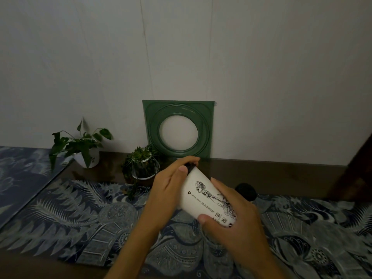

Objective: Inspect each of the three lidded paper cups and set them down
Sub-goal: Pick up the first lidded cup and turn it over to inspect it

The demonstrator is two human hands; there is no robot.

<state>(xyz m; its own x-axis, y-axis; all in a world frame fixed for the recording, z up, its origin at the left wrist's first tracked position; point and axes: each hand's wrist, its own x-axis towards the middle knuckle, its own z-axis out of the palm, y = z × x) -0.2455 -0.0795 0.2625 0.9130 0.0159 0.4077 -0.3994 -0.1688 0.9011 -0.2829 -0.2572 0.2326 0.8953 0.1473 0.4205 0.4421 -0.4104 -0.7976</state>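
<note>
- While both hands hold it up, the white paper cup (203, 198) lies tipped on its side above the tabletop (261, 174), near the middle of the view. I think this is so the person can look at the drawing on its wall.
- Its black lid (188, 165) points to about 11 o'clock, and its bottom points to about 5 o'clock.
- Up at the lid end, the left hand (171, 186) has its grip curled round the rim, with the thumb on the cup wall.
- Down at the bottom end, the right hand (237, 216) has its grip wrapped round the base, with the thumb on the near side.
- So the cup lies between the two grips, one at each end.
- Just behind the right hand, at about 2 o'clock from the cup, a second black lid (246, 191) peeks out. It is likely another cup.
- A third cup I cannot see.
- Under the hands lies a blue patterned cloth (80, 214).
</note>
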